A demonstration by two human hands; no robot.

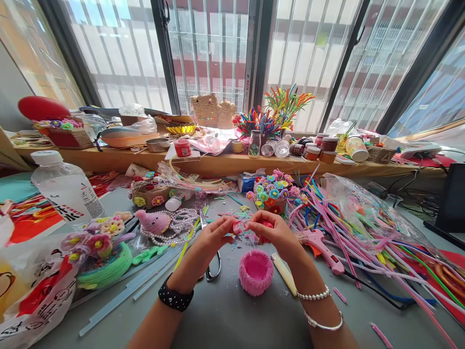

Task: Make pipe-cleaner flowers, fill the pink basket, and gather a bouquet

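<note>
My left hand (215,236) and my right hand (273,230) meet over the middle of the table. Between their fingertips is a small pinkish-red piece (239,227), its exact kind too small to make out. Both hands are closed in a pinch around it. Just below them stands a fuzzy pink pot (256,286), upright, with a hollow middle. Partly behind my right fingers shows a red object (267,232), mostly hidden. Scissors (214,267) lie beside my left wrist. To the right of my right hand rests a pink hot glue gun (321,245).
A cream-coloured flat bar (284,274) lies beside the pot. Translucent glue sticks (119,295) and a green flower basket (105,266) are at left, near a plastic bottle (65,186). Coloured pipe cleaners (341,232) spread over the right. A crowded wooden ledge (214,165) runs behind.
</note>
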